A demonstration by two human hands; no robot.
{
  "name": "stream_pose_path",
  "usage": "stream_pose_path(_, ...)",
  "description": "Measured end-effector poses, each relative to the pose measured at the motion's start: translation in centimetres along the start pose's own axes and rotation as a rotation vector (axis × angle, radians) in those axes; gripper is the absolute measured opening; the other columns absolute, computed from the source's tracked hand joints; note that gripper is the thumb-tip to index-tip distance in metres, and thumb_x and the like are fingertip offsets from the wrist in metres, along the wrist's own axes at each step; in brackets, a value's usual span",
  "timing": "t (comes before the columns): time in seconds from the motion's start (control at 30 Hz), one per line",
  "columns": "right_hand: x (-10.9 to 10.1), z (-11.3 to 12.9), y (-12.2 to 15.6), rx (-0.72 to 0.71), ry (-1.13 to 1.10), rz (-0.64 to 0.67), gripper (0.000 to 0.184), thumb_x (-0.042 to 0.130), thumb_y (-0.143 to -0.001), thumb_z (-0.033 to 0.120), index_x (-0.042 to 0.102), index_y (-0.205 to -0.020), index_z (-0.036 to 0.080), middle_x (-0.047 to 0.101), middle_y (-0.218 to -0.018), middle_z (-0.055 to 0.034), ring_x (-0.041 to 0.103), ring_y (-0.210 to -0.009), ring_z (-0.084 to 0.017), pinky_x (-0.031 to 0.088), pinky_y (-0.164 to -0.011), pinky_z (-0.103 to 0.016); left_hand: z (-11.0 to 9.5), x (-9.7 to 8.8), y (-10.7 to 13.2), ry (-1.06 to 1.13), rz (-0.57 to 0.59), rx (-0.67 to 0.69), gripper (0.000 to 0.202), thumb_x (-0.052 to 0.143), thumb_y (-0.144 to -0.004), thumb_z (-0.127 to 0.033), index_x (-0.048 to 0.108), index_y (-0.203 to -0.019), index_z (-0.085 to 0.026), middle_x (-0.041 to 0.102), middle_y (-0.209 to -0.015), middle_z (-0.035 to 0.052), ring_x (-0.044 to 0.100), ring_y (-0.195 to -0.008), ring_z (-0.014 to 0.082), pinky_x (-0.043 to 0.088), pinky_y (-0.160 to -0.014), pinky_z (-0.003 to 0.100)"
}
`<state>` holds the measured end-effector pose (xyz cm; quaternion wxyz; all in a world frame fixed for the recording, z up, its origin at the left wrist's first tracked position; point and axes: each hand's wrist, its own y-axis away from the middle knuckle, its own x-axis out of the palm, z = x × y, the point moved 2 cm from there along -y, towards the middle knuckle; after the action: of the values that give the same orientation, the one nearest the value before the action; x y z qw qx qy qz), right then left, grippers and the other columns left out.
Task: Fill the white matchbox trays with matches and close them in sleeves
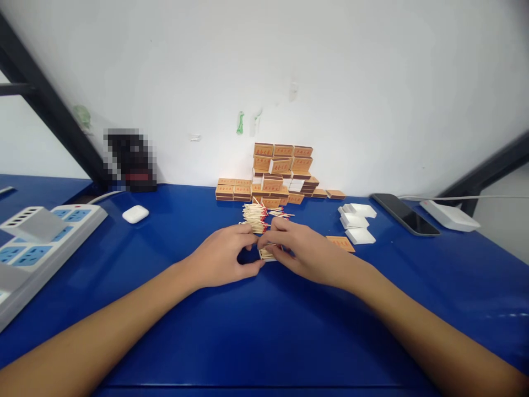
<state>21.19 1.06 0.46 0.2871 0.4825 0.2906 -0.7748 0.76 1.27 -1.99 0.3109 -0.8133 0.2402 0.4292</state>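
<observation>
My left hand (225,256) and my right hand (303,251) meet at the middle of the blue table (256,331). Both have curled fingers closed around a small bundle of matches (268,254), possibly lying in a white tray that I cannot make out. Just behind the hands lies a loose pile of red-tipped matches (256,216). Further back, against the white wall, stands a stack of orange matchboxes (278,175). A flat orange matchbox sleeve (340,243) lies right of my right hand, with several white inner trays (357,223) beyond it.
A grey and blue power strip (37,237) sits at the left edge. A white earbud case (135,214) lies behind it. At the right are a black phone (405,214) and a white box (449,215) with a cable. A blurred dark object (130,160) stands at the wall.
</observation>
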Motion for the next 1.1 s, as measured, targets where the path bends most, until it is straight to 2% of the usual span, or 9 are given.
stream_pose_path(0.23, -0.3, -0.1, 0.1, 0.030, 0.017, -0.027, 0.028, 0.051, -0.097, 0.009, 0.071, -0.112, 0.022, 0.062, -0.106, -0.0081, 0.059, -0.084, -0.019, 0.045, -0.074, -0.033, -0.1, -0.1, 0.0, 0.012, -0.008, 0.023, 0.015, 0.068, -0.090, -0.033, 0.068, -0.098, -0.020, 0.061, -0.088, 0.0014, 0.059, -0.080, 0.0178, 0.046, -0.067, 0.031)
stream_pose_path(0.4, -0.6, -0.4, 0.1, 0.014, -0.043, 0.019, 0.024, 0.055, -0.094, 0.009, 0.074, -0.101, 0.021, 0.063, -0.096, -0.0061, 0.059, -0.082, -0.018, 0.044, -0.073, -0.031, -0.2, -0.2, 0.0, 0.001, 0.014, -0.013, 0.018, 0.069, -0.090, -0.036, 0.071, -0.098, -0.019, 0.061, -0.088, 0.0019, 0.059, -0.079, 0.0176, 0.046, -0.065, 0.030)
stream_pose_path(0.5, -1.0, -1.5, 0.0, 0.043, -0.062, -0.094, 0.023, 0.056, -0.094, 0.010, 0.075, -0.099, 0.022, 0.061, -0.084, -0.0025, 0.057, -0.077, -0.017, 0.042, -0.070, -0.030, -0.3, -0.2, 0.0, 0.005, 0.018, -0.002, 0.023, 0.069, -0.091, -0.035, 0.074, -0.108, -0.020, 0.062, -0.088, 0.0021, 0.059, -0.080, 0.0178, 0.048, -0.068, 0.031)
stream_pose_path(0.6, -0.9, -3.1, -0.4, 0.138, 0.000, -0.211, 0.014, 0.060, -0.093, 0.015, 0.073, -0.095, 0.020, 0.058, -0.079, -0.0006, 0.054, -0.072, -0.016, 0.040, -0.067, -0.029, -0.3, -0.2, 0.0, -0.002, 0.018, 0.000, 0.027, 0.068, -0.092, -0.036, 0.074, -0.113, -0.021, 0.062, -0.087, 0.0020, 0.059, -0.079, 0.0178, 0.048, -0.069, 0.031)
stream_pose_path(0.73, 0.2, -4.5, -1.6, 0.202, 0.038, -0.215, 0.010, 0.064, -0.095, 0.022, 0.072, -0.098, 0.018, 0.059, -0.087, -0.0026, 0.055, -0.075, -0.016, 0.040, -0.069, -0.029, -0.3, -0.2, 0.0, -0.004, 0.010, -0.001, 0.031, 0.069, -0.091, -0.037, 0.074, -0.117, -0.021, 0.061, -0.086, 0.0018, 0.059, -0.078, 0.0178, 0.048, -0.068, 0.031)
stream_pose_path(0.87, 0.7, -5.1, -2.4, 0.171, 0.040, -0.184, 0.009, 0.062, -0.094, 0.016, 0.070, -0.089, 0.017, 0.057, -0.089, -0.0037, 0.054, -0.075, -0.015, 0.040, -0.070, -0.028, -0.3, -0.2, 0.1, -0.002, 0.004, -0.006, 0.031, 0.069, -0.090, -0.036, 0.074, -0.117, -0.022, 0.060, -0.085, 0.0015, 0.059, -0.077, 0.0177, 0.048, -0.068, 0.031)
stream_pose_path(1.0, -0.7, -5.0, -1.4, 0.139, 0.062, -0.167, 0.011, 0.061, -0.092, 0.014, 0.067, -0.084, 0.018, 0.058, -0.087, -0.0037, 0.053, -0.076, -0.016, 0.040, -0.069, -0.029, -0.4, -0.3, 0.0, -0.003, 0.011, -0.009, 0.032, 0.070, -0.090, -0.036, 0.074, -0.119, -0.021, 0.062, -0.086, 0.0017, 0.059, -0.077, 0.0175, 0.048, -0.067, 0.030)
stream_pose_path(1.1, -2.0, -3.8, -0.3, 0.128, 0.049, -0.148, 0.008, 0.064, -0.091, 0.016, 0.067, -0.084, 0.020, 0.059, -0.081, -0.0014, 0.054, -0.074, -0.016, 0.040, -0.068, -0.029, -0.4, -0.2, 0.0, 0.001, 0.009, 0.000, 0.034, 0.070, -0.090, -0.036, 0.073, -0.121, -0.021, 0.063, -0.088, 0.0022, 0.060, -0.079, 0.0178, 0.048, -0.068, 0.030)
